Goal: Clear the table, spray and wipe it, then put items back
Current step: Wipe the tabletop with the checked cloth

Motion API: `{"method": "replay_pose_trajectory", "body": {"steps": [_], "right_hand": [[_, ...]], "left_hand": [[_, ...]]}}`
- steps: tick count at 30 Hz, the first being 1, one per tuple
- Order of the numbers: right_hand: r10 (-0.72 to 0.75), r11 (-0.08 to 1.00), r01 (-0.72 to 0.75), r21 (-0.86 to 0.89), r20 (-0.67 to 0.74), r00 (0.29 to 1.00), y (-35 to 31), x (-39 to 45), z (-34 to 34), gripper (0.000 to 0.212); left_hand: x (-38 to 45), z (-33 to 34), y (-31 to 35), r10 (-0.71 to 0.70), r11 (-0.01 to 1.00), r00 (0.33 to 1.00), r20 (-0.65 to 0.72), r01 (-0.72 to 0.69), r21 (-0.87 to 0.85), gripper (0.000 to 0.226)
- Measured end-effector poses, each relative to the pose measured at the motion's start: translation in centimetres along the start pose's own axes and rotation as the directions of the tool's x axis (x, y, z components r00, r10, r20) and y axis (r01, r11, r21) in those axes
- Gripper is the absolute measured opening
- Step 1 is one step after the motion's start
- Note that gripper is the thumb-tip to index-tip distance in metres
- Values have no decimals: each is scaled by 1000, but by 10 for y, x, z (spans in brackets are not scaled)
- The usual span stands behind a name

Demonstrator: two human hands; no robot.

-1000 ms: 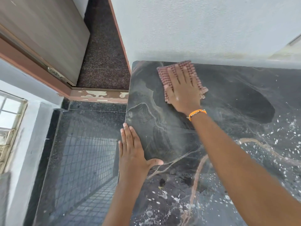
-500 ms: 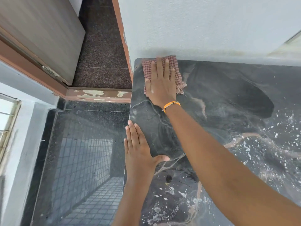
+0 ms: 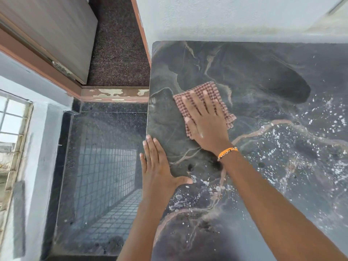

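A dark marbled table top (image 3: 263,76) fills the right of the head view, with white spray droplets scattered over its near and right parts. My right hand (image 3: 207,121) lies flat, fingers spread, pressing a pink checked cloth (image 3: 211,89) onto the table near its left edge. An orange band circles that wrist. My left hand (image 3: 160,168) rests flat on the table's left edge, fingers together and thumb out, holding nothing.
A white wall (image 3: 226,17) runs along the table's far edge. Left of the table, far below, lies a glossy dark floor (image 3: 105,157) and a brown stone step (image 3: 118,44). A wooden door (image 3: 47,31) stands at upper left, a window (image 3: 11,129) at far left.
My right hand has drawn the cloth back from the table's far left corner toward me. My left hand has stayed on the table's left edge.
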State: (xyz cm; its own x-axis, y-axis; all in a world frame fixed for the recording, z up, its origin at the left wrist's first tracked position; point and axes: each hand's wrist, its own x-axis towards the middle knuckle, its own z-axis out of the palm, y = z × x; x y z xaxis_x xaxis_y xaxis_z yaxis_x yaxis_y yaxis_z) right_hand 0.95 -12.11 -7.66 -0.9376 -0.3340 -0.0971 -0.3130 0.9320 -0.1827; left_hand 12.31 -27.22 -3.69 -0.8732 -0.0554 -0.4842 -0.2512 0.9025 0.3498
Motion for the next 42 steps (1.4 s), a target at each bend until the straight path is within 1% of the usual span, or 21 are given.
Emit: {"method": "replay_pose_trajectory", "body": {"steps": [3, 6, 8, 10, 13, 15, 17, 18, 20, 22, 24, 26, 28, 30, 32, 35, 37, 39, 40, 41, 42], "right_hand": [[212, 977, -212, -2, -22, 977, 56, -14, -11, 57], [401, 916, -400, 17, -30, 916, 91, -40, -15, 61], [495, 868, -494, 43, -23, 868, 84, -59, -12, 62], [506, 862, -505, 40, -22, 862, 55, -69, -6, 62], [367, 930, -367, 12, 4, 930, -5, -54, 1, 61], [237, 971, -237, 24, 7, 971, -46, -31, 6, 59], [97, 995, -98, 31, 20, 995, -81, -11, 11, 58], [27, 999, -28, 32, 34, 999, -95, -8, 13, 57], [-116, 993, 115, 28, 61, 991, -107, -14, 17, 55], [-245, 969, 245, 19, 72, 967, -102, -34, 21, 52], [-269, 963, 268, 14, 66, 961, -84, -56, 21, 52], [-186, 983, 185, 10, 39, 982, -55, -69, 18, 53], [-37, 999, 37, -10, 17, 999, -13, -75, 10, 53], [130, 991, -130, -27, 8, 991, 38, -82, 0, 55], [304, 952, -304, -21, 11, 952, 91, -96, -10, 57], [539, 842, -539, 25, 3, 842, 148, -136, -18, 58], [649, 759, -648, 67, -1, 761, 153, -162, -18, 60], [717, 695, -714, 86, -14, 697, 134, -178, -13, 62], [729, 683, -726, 87, -21, 684, 119, -181, -11, 63], [724, 688, -721, 82, -21, 689, 102, -181, -9, 63], [699, 714, -697, 65, -10, 715, 85, -179, -9, 63]], "left_hand": [[-4, 4, 3, 7, 1000, 1000, 17, -8, 27, 146], [-4, 2, -1, 21, 1000, 1000, 19, -21, -6, 148], [-4, 1, -5, 48, 998, 999, 22, -47, -45, 149], [-4, 2, -9, 79, 992, 997, 3, -78, -95, 148], [-3, 2, -15, 131, 970, 991, -17, -131, -203, 146], [-4, 1, -17, 145, 928, 989, -33, -148, -341, 143], [-6, 0, -21, 91, 865, 993, -71, -114, -488, 143], [-6, 0, -24, 51, 844, 995, -87, -90, -529, 143], [-11, -1, -28, 9, 849, 994, -112, -67, -525, 142], [-17, 1, -29, 3, 885, 993, -121, -59, -463, 142], [-22, 5, -22, 56, 931, 990, -129, -98, -352, 141], [-24, 10, -8, 168, 957, 980, -107, -188, -221, 137], [-20, 16, 13, 292, 949, 955, -44, -295, -113, 134], [-13, 23, 36, 378, 926, 926, 18, -378, -27, 132], [-3, 30, 55, 418, 901, 905, 77, -424, 89, 126], [5, 35, 71, 396, 886, 904, 164, -422, 189, 122], [6, 36, 72, 384, 889, 908, 169, -413, 198, 123], [4, 35, 71, 386, 888, 908, 165, -414, 199, 125], [4, 35, 71, 386, 889, 909, 159, -412, 198, 125], [3, 35, 72, 384, 892, 910, 155, -409, 192, 125], [3, 35, 72, 382, 895, 912, 151, -406, 187, 126]]}}
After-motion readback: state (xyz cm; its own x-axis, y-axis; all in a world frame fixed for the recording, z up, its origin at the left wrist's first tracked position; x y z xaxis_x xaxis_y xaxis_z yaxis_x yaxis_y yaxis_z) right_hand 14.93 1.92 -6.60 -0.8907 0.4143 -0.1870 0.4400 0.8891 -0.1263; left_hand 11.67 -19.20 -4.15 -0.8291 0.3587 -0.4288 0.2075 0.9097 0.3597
